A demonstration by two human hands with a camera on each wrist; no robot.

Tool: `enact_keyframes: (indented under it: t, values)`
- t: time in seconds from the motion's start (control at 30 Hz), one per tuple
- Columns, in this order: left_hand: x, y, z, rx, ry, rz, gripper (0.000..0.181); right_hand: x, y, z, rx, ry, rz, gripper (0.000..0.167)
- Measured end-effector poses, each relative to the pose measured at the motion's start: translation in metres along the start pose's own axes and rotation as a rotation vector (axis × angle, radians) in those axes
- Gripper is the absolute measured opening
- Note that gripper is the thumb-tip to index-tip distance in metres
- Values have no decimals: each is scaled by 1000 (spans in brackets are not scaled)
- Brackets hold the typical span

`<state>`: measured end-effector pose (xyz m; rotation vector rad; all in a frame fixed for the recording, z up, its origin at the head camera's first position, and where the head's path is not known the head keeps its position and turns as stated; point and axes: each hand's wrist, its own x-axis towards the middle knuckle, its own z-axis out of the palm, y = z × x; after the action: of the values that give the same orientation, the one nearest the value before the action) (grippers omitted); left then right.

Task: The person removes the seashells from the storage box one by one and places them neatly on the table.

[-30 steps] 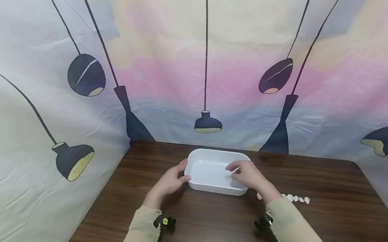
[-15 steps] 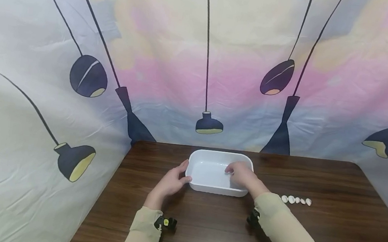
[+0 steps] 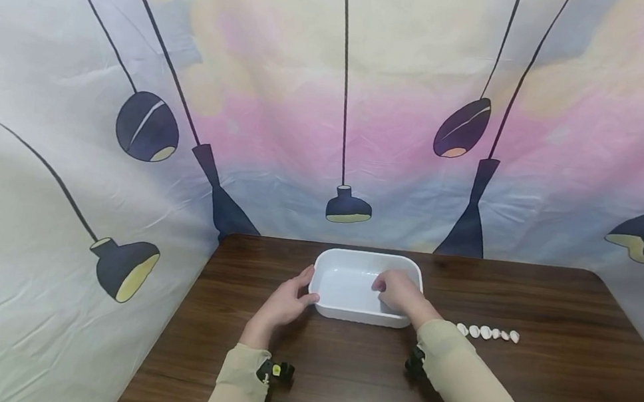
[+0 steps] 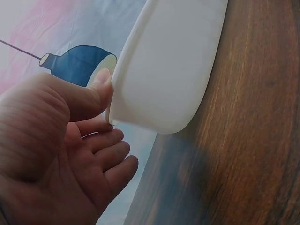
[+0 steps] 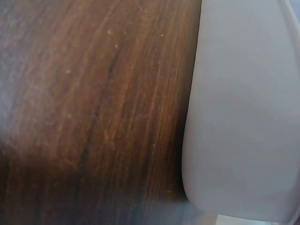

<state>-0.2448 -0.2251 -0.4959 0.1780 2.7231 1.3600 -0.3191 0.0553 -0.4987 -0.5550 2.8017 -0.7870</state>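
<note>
A white rectangular dish (image 3: 338, 313) with rounded corners stands on the table. At its left end my left hand (image 3: 283, 301) grips the rim. In the left wrist view, the thumb of that hand (image 4: 56, 117) presses the rim of the dish (image 4: 159, 70), with the index finger against its edge. My right hand (image 3: 401, 292) reaches over the front right rim, its bent fingers down inside the dish. Whether those fingers hold anything is hidden. The right wrist view has only the outer wall of the dish (image 5: 243, 103) and the table, no hand.
Right of the dish, a row of several small white shell-like pieces (image 3: 485, 332) lies on the dark wooden table (image 3: 348, 378). The sleeve of the right arm (image 3: 474, 387) passes just in front of the row. A lamp-patterned cloth (image 3: 287, 89) hangs behind the table.
My right hand has moved lower and slightly left into the dish, its fingers more bent. The right forearm has shifted left, showing more of the row's middle. My left hand stays on the rim.
</note>
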Motion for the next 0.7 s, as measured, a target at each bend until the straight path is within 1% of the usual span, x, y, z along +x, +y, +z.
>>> enact_keyframes:
  t: [0.2, 0.4, 0.7]
  values:
    - [0, -1, 1, 0, 2, -4, 69, -2, -1, 1, 13, -26, -3, 26]
    - [0, -2, 1, 13, 5, 9, 69, 0, -1, 1, 27, -57, -22, 29]
    - [1, -3, 0, 19, 0, 18, 69, 1, 0, 3, 40, -63, -44, 25]
